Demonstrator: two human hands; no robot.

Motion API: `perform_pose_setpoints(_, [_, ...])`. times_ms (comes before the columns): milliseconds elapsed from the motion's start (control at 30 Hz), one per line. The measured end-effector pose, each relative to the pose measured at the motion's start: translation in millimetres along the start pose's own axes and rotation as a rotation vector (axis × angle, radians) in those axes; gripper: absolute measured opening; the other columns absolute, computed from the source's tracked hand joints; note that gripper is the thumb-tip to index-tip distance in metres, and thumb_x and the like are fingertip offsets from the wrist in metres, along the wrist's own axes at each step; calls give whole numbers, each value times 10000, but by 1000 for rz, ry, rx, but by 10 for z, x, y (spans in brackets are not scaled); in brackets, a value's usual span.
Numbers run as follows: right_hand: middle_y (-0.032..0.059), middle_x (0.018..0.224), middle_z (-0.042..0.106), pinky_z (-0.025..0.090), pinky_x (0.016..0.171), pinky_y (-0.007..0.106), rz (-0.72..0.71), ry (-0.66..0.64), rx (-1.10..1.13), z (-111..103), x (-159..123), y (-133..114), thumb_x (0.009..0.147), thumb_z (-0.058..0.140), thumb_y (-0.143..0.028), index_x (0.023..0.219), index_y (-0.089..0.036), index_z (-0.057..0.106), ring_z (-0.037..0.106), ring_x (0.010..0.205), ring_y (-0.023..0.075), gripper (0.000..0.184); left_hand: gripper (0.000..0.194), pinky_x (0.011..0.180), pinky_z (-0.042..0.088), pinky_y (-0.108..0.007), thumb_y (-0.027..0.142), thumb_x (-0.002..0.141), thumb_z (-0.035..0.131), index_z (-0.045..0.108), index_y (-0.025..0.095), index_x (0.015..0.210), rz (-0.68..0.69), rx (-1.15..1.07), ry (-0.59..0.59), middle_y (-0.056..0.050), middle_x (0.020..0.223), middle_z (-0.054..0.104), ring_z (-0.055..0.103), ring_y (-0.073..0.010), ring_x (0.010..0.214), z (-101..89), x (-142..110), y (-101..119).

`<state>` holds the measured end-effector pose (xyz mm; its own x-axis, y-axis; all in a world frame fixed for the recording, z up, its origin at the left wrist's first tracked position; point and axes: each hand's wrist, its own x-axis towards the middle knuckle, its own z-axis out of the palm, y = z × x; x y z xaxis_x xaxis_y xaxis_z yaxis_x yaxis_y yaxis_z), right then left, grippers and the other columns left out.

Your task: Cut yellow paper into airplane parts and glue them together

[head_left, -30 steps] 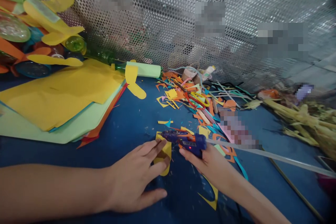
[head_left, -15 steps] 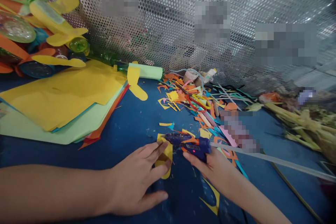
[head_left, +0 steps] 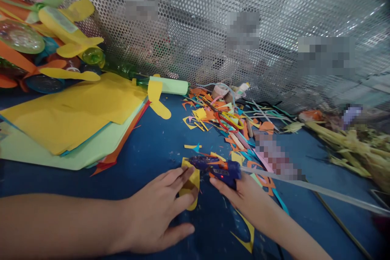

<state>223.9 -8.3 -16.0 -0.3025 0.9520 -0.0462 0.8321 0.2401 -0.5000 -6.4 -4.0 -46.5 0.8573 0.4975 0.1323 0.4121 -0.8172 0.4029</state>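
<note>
My right hand is wrapped round the handle of a blue glue gun with a small red light on its side. A long clear glue stick sticks out of its back end. The gun's nozzle points left, over the top end of a yellow paper cutout. My left hand lies over that cutout with its fingers spread, the fingertips on the paper near the nozzle. Part of the cutout is hidden under the fingers. Whether glue is coming out cannot be made out.
Left lies a stack of yellow, green and red paper, with paper-winged bottles behind it. A green-wrapped bottle lies against the perforated metal screen. Paper scraps, scissors and dried husks spread rightward.
The glue gun and my right hand have shifted slightly to the left. My left hand stays on the yellow cutout. The view has tilted a little.
</note>
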Motion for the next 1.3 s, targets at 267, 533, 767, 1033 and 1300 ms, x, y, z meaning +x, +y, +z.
perform_pose_setpoints(267, [53,1094,649,455,911,386,-47,32,-97,-54,-28,11,864,449,-388,1122,-223,583,580,1047,241,334,469,1031,293,-452,470,861,394,456,180,1225,-26,-15,-27,-180,1426,265,250,-329,1302,-27,0,23])
perform_pose_setpoints(533, [86,946,703,533,764,354,-79,63,-272,-114,-62,55,859,458,-355,1002,-188,654,651,901,253,295,463,1024,307,-445,466,861,398,457,183,1222,-22,-21,-12,-177,1434,248,264,-327,1296,-14,-6,13])
perform_pose_setpoints(767, [93,777,708,536,659,361,-87,76,-275,-117,-127,191,863,440,-350,856,-223,687,670,742,256,277,469,1012,317,-452,471,856,407,469,171,1211,-34,-15,3,-183,1404,310,298,-335,1278,4,-8,18])
perform_pose_setpoints(1033, [114,794,716,558,613,359,-115,36,-308,-240,-100,138,861,418,-307,857,-224,696,682,730,265,290,484,994,334,-457,471,853,411,464,165,1223,-29,1,21,-190,1359,379,310,-332,1272,-3,-18,26])
perform_pose_setpoints(1300, [124,878,712,568,628,373,-27,-52,-407,-293,-92,20,857,461,-312,873,-200,700,683,775,285,265,466,1000,339,-457,463,856,412,470,178,1219,-34,-6,11,-176,1368,372,312,-330,1273,-10,-10,24])
